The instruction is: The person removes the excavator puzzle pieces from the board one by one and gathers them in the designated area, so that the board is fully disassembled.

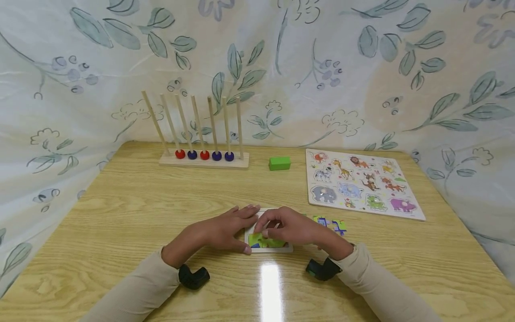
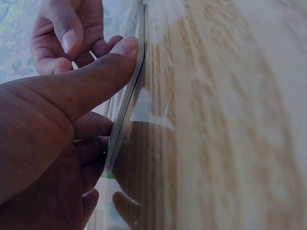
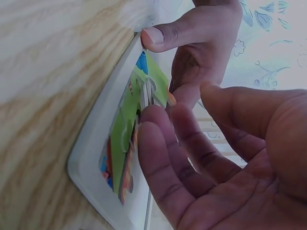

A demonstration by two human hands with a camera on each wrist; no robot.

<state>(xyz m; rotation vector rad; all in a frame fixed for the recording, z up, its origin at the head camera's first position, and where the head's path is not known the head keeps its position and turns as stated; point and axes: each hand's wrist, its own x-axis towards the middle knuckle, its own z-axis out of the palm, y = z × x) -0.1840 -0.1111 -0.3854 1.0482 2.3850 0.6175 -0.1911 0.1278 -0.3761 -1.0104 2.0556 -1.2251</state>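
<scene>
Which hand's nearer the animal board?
Right. The right hand is over the puzzle tray, nearer the person than the animal board and left of it. The left hand is farther left, at the tray's left side.

My left forearm (image 1: 137,281) and right forearm (image 1: 388,281) both angle forward and inward. My left hand (image 1: 229,229) is palm down, fingers reaching forward, slightly parted, thumb out to the right. My right hand (image 1: 290,226) arches just beside it, fingers bent downward, thumb tip near the index.
</scene>
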